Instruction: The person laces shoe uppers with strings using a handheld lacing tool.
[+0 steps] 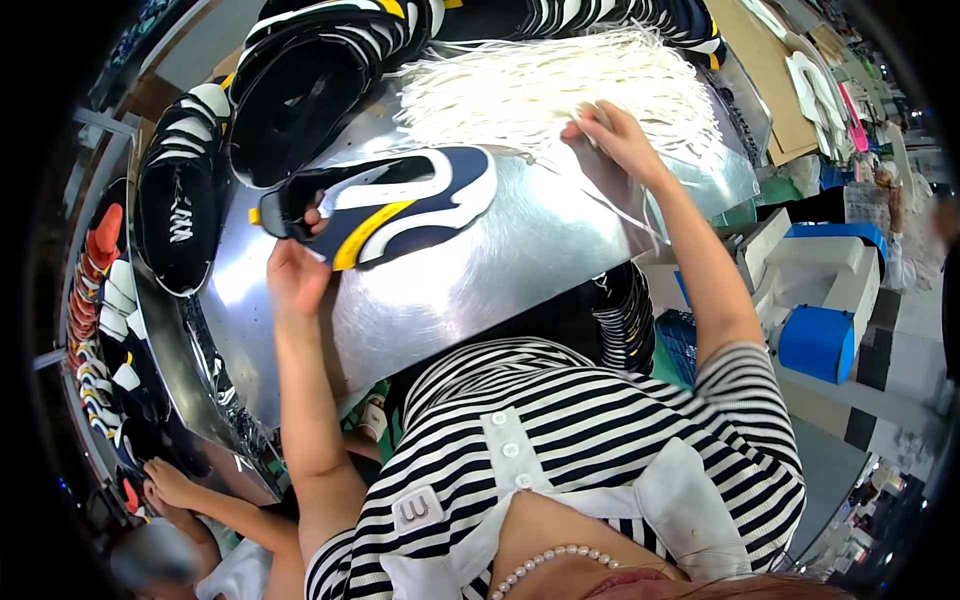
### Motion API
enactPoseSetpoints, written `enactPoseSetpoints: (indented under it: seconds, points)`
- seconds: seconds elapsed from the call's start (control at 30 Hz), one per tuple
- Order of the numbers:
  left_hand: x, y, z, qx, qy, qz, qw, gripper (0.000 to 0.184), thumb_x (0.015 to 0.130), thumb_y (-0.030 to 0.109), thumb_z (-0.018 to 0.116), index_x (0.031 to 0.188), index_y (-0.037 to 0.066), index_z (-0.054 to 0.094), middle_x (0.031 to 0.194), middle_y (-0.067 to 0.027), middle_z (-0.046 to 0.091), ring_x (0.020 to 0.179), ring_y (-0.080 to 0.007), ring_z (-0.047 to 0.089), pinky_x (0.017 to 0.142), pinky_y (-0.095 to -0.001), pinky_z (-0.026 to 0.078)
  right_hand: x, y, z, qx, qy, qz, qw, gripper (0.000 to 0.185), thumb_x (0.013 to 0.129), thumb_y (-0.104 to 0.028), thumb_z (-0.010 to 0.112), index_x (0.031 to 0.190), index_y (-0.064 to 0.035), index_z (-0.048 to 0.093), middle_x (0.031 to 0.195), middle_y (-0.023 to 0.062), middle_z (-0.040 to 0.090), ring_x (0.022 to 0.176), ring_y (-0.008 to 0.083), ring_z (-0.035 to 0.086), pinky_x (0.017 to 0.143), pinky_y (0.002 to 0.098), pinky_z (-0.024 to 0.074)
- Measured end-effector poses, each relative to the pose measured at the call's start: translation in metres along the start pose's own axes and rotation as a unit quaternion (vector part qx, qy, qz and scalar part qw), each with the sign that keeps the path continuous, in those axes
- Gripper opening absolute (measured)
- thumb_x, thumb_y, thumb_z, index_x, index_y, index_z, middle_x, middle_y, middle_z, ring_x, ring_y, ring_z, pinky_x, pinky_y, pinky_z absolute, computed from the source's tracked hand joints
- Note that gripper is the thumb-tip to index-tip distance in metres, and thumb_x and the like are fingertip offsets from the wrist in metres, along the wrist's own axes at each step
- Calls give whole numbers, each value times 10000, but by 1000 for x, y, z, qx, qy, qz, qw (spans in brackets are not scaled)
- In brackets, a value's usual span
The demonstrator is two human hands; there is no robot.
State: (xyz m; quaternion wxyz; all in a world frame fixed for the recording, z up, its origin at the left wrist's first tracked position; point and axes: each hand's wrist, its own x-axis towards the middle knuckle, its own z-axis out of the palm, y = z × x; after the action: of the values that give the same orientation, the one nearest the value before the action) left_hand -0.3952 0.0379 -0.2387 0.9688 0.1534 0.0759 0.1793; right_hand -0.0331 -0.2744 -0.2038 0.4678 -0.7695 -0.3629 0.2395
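Pearl necklace (555, 556) and striped shirt (570, 420) come closest, below the metal surface's (520, 270) near edge. Curled fingers of the left hand (298, 272) grip the heel of a navy, white and yellow shoe upper (385, 215) over the surface's middle. Half-closed, the right hand (612, 140) is at the white laces (520, 90); whether it pinches one, I cannot tell. Bare metal lies between upper and near edge, reaching rightward. Stacked dark uppers (180, 190) crowd the left edge; beyond, a rack (50, 358) holds orange and white uppers (104, 235).
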Motion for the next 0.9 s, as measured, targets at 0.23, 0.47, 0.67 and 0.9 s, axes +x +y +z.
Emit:
enactPoseSetpoints:
  seconds: [0.23, 0.47, 0.67, 0.9]
  points:
    - [-37, -6, 61, 679, 286, 319, 597, 337, 970, 116, 548, 1286, -1, 544, 1209, -106, 594, 1091, -185, 551, 991, -309, 412, 25, -32, -36, 38, -73, 15, 997, 114, 948, -228, 610, 965, -116, 600, 968, -10, 716, 555, -9, 380, 475, 170, 291]
    - [0, -91, 127, 932, -33, 242, 269, 386, 788, 180, 755, 1116, 27, 622, 1086, -124, 612, 1057, -316, 551, 949, -420, 382, -116, -133, -154, 226, -71, -285, 929, 314, 920, -197, 583, 1164, -1, 558, 893, 22, 613, 626, 25, 508, 482, 143, 361]
    - [5, -89, 115, 931, -54, 254, 258, 341, 766, 144, 749, 1073, 51, 631, 999, -87, 604, 981, -272, 558, 899, -404, 385, -189, -64, -61, 124, 123, 113, 978, 249, 892, -94, 593, 1125, -24, 542, 1019, 61, 678, 614, 45, 488, 530, 168, 410]
    - [-6, -92, 126, 924, -73, 254, 277, 318, 775, 100, 730, 1074, 52, 631, 1029, -109, 611, 1035, -307, 563, 938, -408, 396, -57, 25, -22, 9, -7, 34, 999, 132, 972, -194, 561, 952, -65, 541, 899, 68, 696, 518, 21, 394, 442, 184, 290]
